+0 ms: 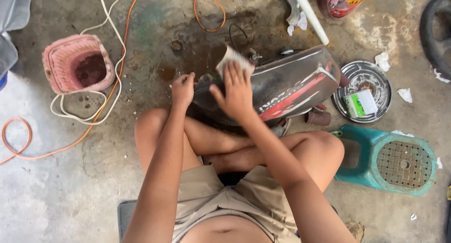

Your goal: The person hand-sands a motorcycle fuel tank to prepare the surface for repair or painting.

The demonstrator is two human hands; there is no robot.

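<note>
Fuel tank (286,85), black with red stripes, is lying on the floor just beyond my crossed legs. My right hand (236,90) is pressing sandpaper (233,59) flat against it while my left hand (183,89), fisted, is gripping its left end; sanding looks underway, and steady pressure seems needed next.

Stained concrete floor (56,186), teal plastic stool (390,161) at right
</note>
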